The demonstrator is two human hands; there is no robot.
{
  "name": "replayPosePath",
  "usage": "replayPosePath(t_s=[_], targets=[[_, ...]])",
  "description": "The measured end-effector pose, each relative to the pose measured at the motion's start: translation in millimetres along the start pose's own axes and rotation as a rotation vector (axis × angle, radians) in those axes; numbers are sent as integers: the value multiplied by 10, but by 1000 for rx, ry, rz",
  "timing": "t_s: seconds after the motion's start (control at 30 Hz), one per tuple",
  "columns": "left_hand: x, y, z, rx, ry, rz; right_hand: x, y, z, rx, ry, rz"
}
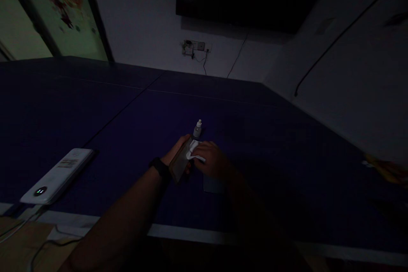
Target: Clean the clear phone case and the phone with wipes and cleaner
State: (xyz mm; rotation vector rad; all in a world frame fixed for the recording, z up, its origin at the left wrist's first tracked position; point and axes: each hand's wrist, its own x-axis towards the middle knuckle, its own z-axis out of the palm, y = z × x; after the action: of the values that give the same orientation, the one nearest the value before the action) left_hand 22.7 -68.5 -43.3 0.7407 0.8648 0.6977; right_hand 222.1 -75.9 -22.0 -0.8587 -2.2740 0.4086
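As I take stock from the head view, the items on the blue table (137,114) list as follows. One phone-like slab (180,162), tilted, its long axis running from near left to far right; held in the left hand (174,153), thumb along the left edge, fingertips curled round at the right. One white cloth (193,148), pinched in the closed right hand (213,159) and lying against the slab's far half; this hand sits just right of the slab, so the left is the nearer, having direct hold. One dropper bottle (197,130), white-capped, upright, just beyond both hands. One dark flat object (213,185), partly under the right hand, too dim to identify. One white power bank (59,176), display lit, well apart at near left. One black wristband (160,167), left wrist.
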Motion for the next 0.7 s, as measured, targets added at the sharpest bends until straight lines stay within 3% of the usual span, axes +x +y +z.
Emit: replayPosePath(t_s=[0.1,0.2,0.33,0.47,0.6,0.7], targets=[[-55,-7,128,-38,39,78,23,95,25,111,139,136],[-120,-11,298,-187,70,417,58,204,-5,221,321,305],[-190,-7,434,-287,45,607,71,164,-73,344,457,396],[-236,-9,490,-295,70,714,63,-130,-27,419,455,341],[-252,-45,558,-234,66,811,75,-433,97,475,357,126],[-253,-69,574,-176,89,888,77,-538,129,502,294,81]])
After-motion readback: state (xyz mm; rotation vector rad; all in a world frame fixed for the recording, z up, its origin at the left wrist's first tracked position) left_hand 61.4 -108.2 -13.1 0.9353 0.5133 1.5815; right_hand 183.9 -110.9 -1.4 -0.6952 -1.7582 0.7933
